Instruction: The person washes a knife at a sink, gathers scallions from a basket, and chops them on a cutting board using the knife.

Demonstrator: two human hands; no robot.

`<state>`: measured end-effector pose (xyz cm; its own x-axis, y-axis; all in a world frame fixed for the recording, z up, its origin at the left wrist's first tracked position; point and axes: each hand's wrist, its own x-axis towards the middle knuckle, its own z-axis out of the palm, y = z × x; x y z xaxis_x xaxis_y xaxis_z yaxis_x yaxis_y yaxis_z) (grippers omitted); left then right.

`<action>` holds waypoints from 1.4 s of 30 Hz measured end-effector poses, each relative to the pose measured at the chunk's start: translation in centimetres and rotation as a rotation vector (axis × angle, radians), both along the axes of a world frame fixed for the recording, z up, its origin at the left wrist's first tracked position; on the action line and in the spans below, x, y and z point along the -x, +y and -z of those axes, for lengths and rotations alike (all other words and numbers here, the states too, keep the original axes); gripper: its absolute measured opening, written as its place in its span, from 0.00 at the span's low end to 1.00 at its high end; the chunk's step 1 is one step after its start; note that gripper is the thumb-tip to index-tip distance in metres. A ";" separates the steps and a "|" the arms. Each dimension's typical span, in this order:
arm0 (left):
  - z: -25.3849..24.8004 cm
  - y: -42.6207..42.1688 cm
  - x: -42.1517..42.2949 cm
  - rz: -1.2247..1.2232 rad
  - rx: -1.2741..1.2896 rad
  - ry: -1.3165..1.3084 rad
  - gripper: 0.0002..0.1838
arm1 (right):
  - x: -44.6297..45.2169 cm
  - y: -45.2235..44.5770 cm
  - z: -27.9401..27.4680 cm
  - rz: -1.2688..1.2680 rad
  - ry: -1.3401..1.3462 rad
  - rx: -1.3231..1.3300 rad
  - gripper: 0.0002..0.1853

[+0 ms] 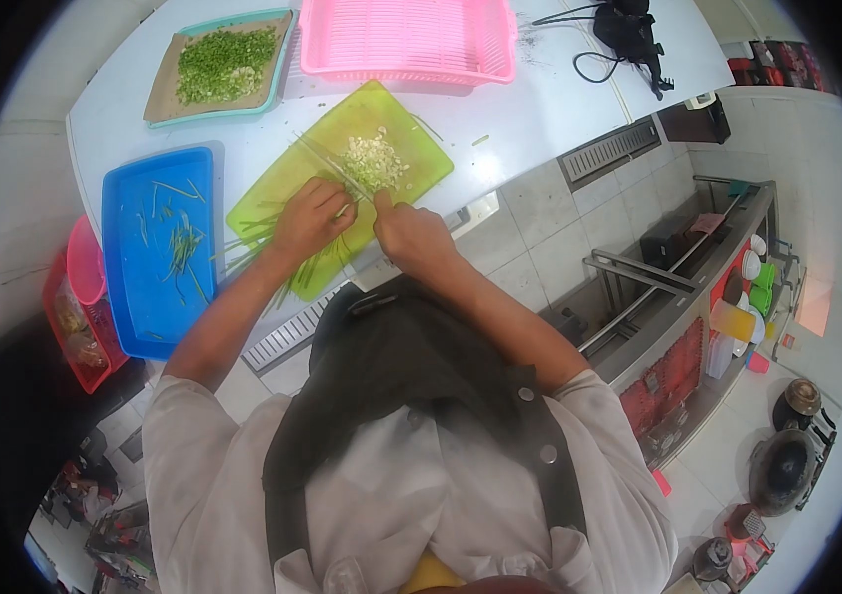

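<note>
A yellow-green cutting board [374, 104] lies at an angle on the white table. My right hand [413, 234] is closed round the handle of a knife [350, 180], whose blade runs toward the upper left. My left hand [310, 218] is closed with curled fingers on a bunch of green onions [255, 228], just left of the blade. Long green stalks stick out from under this hand over the board's left edge. Chopped pale green onion [374, 161] is heaped on the board beyond the knife.
A blue tray [120, 247] with loose green stalks is at the left. Farther back are a lined tray [159, 107] of chopped greens and a pink basket [411, 74]. A black device with a cable [629, 40] lies at the back right. A metal sink unit [678, 371] stands at the right.
</note>
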<state>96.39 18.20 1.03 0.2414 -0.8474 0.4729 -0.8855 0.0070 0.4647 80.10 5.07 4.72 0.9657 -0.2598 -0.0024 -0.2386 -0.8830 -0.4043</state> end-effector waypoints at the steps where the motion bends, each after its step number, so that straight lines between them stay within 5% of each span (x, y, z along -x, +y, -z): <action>1: -0.2 -0.1 -0.1 0.009 -0.004 -0.001 0.08 | 0.2 0.1 -1.0 -0.006 0.019 0.020 0.08; 13: -0.5 -0.1 -0.4 0.062 0.015 -0.031 0.06 | 2.3 1.1 -4.5 0.008 0.266 0.096 0.04; 23: -0.6 0.7 -0.8 0.102 -0.071 -0.041 0.09 | -0.4 1.0 3.0 0.012 0.136 0.151 0.04; 39: -0.3 0.7 -0.5 0.101 -0.005 -0.030 0.06 | 0.3 1.0 -2.3 0.001 0.228 0.072 0.06; 42: -0.2 0.7 -0.7 0.116 -0.020 -0.014 0.05 | 0.7 1.4 -3.9 0.032 0.374 -0.019 0.15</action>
<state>97.04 18.93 1.22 0.1348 -0.8785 0.4584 -0.8858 0.1006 0.4531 79.39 6.47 8.66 0.8884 -0.2862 -0.3588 -0.4003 -0.8657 -0.3005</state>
